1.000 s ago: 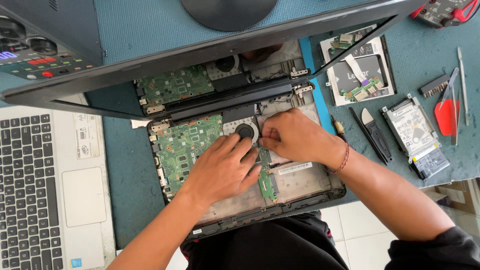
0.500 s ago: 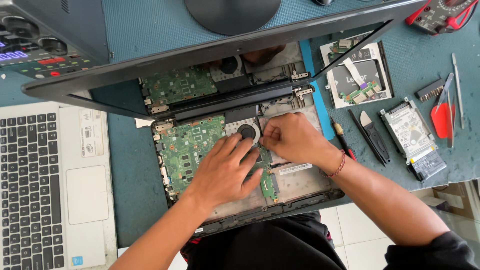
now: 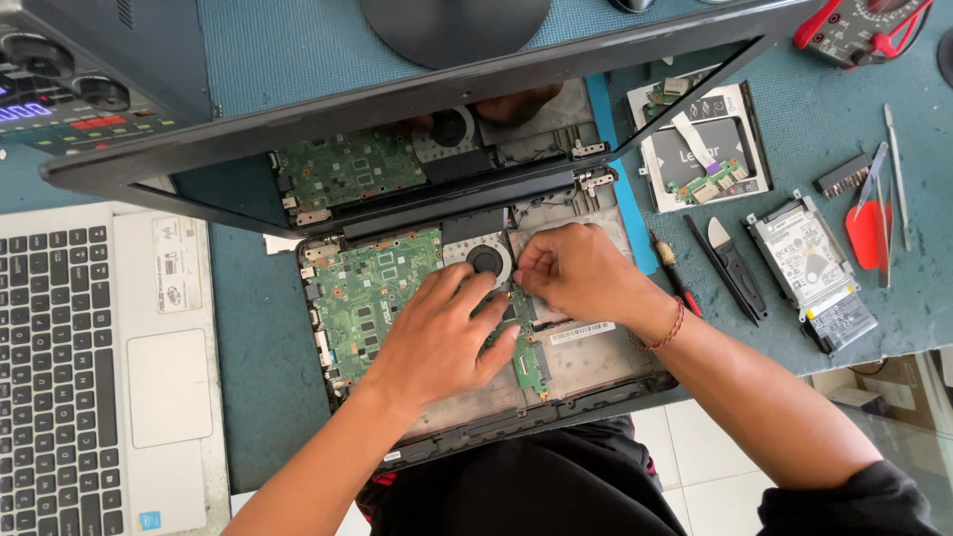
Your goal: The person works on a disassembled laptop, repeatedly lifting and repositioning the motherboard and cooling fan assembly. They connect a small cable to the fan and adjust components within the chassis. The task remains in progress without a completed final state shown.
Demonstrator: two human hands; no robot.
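An opened laptop base (image 3: 596, 367) lies in front of me with its green motherboard (image 3: 372, 288) and round cooling fan (image 3: 486, 260) exposed. Its dark screen (image 3: 397, 109) is tilted back and mirrors the board. My left hand (image 3: 437, 333) rests flat on the board just below the fan, fingers spread. My right hand (image 3: 576, 273) is curled beside the fan on its right, fingertips pinched together on something small that I cannot make out.
A silver laptop keyboard (image 3: 89, 377) lies at the left. On the blue mat at the right are a hard drive (image 3: 809, 268), a drive caddy (image 3: 705, 149), a black pry tool (image 3: 735, 263), a screwdriver (image 3: 675, 273), tweezers and a red pick (image 3: 869, 233). A red multimeter (image 3: 859, 25) sits at the top right.
Both hands stay in almost the same place by the fan; the view has shifted slightly.
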